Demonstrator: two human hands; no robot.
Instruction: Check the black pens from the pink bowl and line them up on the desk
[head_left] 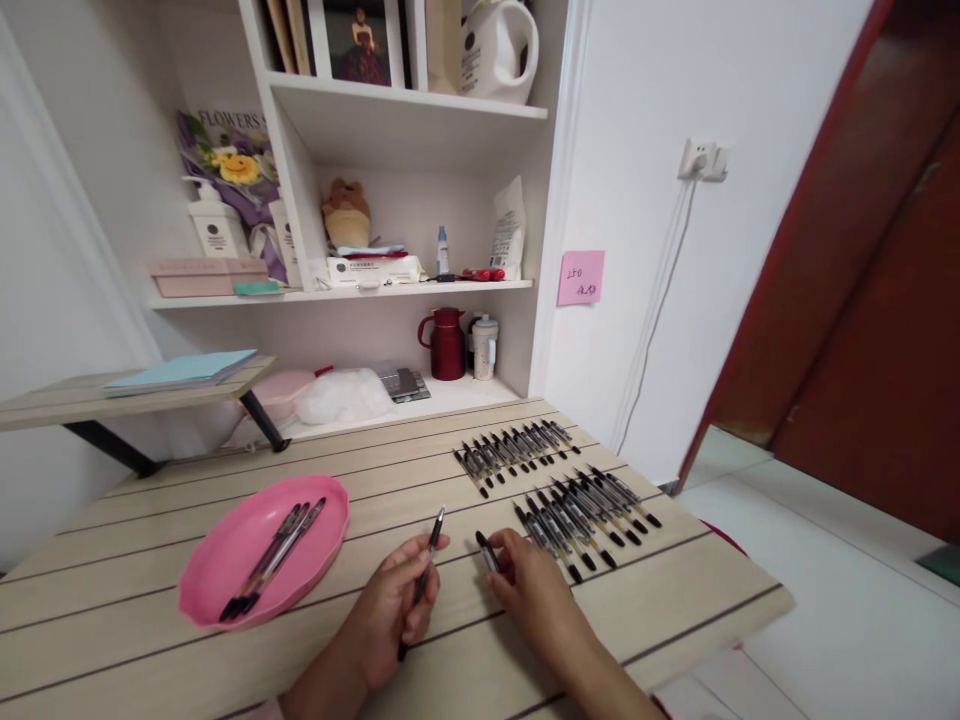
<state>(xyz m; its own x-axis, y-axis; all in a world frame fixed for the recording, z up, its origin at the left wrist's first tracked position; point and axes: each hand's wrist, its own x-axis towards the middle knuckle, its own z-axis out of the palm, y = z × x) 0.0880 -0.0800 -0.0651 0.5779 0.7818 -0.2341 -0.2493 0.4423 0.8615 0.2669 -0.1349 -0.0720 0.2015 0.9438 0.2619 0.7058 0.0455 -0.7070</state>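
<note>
At the near side of the desk (405,460), the left hand (399,608) is curled round an uncapped pen (433,537), its point facing away from the person. Beside it, the right hand (525,578) pinches a black cap (487,550) between thumb and fingers; whether more pen lies behind them, I cannot tell. To the left, a pink bowl (214,545) holds a few pens (287,551) lying together. To the right, more pens lie slantwise in a nearer row (589,515) and a farther row (517,450), black ends towards the person. Beyond, a pink note (581,278) on the wall reads "250", with further handwriting I cannot make out. On the shelves, a white box (375,270) and a pump bottle (217,227) carry print too small to read; flower wrapping (229,120) behind the bottle shows "FLOWERS S".
</note>
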